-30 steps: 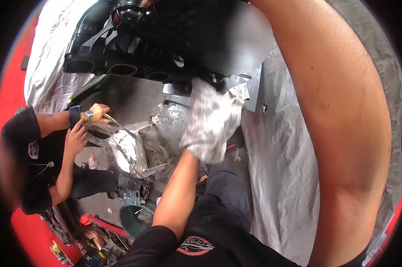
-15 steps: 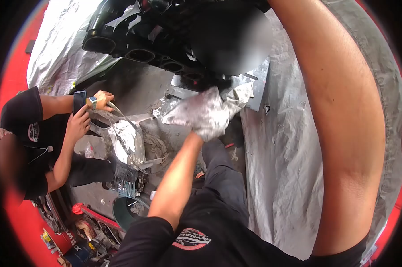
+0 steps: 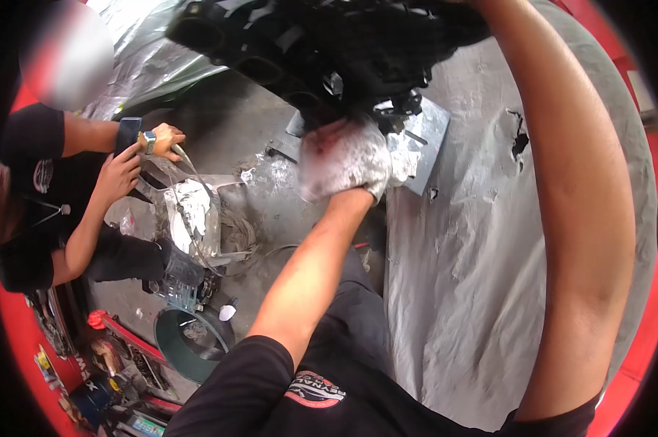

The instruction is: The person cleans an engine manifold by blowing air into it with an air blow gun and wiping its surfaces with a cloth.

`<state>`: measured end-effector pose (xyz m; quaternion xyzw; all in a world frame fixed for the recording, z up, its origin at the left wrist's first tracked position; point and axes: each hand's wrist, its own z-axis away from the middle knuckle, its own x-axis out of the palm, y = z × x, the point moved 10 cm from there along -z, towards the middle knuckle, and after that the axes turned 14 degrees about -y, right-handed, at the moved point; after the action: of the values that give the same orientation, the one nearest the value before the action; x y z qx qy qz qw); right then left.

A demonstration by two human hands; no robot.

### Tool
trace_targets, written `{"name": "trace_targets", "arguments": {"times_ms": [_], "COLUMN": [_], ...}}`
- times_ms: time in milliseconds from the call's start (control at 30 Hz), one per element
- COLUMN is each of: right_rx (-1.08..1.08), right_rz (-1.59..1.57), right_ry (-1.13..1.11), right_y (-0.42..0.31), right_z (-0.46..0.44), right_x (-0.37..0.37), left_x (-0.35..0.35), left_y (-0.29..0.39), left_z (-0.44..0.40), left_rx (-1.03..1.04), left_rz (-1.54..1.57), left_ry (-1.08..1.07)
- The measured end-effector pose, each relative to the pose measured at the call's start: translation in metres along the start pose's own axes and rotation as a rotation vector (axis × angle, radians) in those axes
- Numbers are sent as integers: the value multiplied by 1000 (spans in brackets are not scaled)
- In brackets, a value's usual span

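Note:
A stained whitish cloth (image 3: 343,160) is bunched over my left hand (image 3: 364,192), hiding the fingers. It is pressed up close to the lower edge of a large black engine part (image 3: 322,65), which has a row of oval ports and looks like an intake manifold. Whether cloth and part touch I cannot tell. My right forearm (image 3: 577,167) reaches up along the right side to the part's top right end. The right hand itself lies beyond the top edge of the picture.
Below the part lies a grey metal plate (image 3: 435,135). A torn silver cover (image 3: 460,277) hangs on the right. At left, another person (image 3: 59,182) holds a phone (image 3: 129,131) near a stool-like frame (image 3: 212,226) with white cloth. A dark green bucket (image 3: 170,349) stands lower left.
My left hand and the cloth have moved up and to the right, closer under the black part. The view has shifted, and the black part appears farther right.

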<state>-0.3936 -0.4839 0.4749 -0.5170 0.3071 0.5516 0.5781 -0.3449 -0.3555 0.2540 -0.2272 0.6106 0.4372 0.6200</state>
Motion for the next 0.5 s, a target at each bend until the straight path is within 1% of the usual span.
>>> {"name": "trace_targets", "arguments": {"times_ms": [67,100,133,167,200,233,267,300,333,367,400,433,500], "right_rx": [41,31,23,11,-211,-206,-198,-140,-164,-180,-199,-172,-150], "right_rz": [23,36,52,19,-196,-189,-188,-82,-144,-181,-214,-216,-202], "right_ry": [20,15,17,-62,-54,-19,17,74,31,30,39,18,26], "right_y": [5,-3,-16,-27,-2,6,7,5,1,6,1,3,8], "right_z": [-8,0,15,26,-19,-24,-23,-17,-16,-19,-20,-20,-22], "right_x": [-3,-5,-7,-6,9,11,8,1,5,8,5,5,6], "left_x": [28,94,74,55,35,15,0,-14,-19,-22,-28,-33,-49], "left_y": [9,9,2,0,1,2,-7,-16,-29,-38,-46,-51,-56], "left_z": [-5,-24,-16,7,39,68,86,103,121,135,143,151,157], "left_rx": [70,119,136,160,190,225,225,229,189,165,156,147,130], "left_rz": [17,-40,47,135,224,311,466,622,855,971,995,1001,849], "left_ry": [-93,-219,-143,-65,14,97,122,152,121,137,175,209,306]}}
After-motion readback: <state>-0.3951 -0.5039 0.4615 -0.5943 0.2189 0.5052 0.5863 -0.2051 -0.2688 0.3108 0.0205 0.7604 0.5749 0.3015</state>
